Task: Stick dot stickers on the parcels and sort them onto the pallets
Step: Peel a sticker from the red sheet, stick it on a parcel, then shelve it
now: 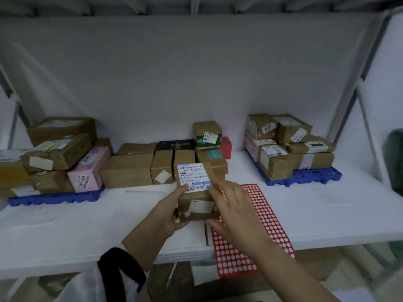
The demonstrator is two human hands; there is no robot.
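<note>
A small brown cardboard parcel [197, 188] with a white shipping label on top is held above the white table, near its front middle. My left hand [170, 212] grips its left and lower side. My right hand [234, 212] rests fingers spread against the parcel's right side and front edge, partly covering the red dot sticker sheet [257, 232], which lies on the table and hangs over its front edge. A blue pallet [54, 198] at the left and a blue pallet [314, 174] at the right each carry stacked parcels.
A row of unsorted parcels [139, 168] sits at the middle back of the table [87, 225], against a white backdrop. Metal frame poles stand at both sides. A dark green object [395, 162] is at the far right edge.
</note>
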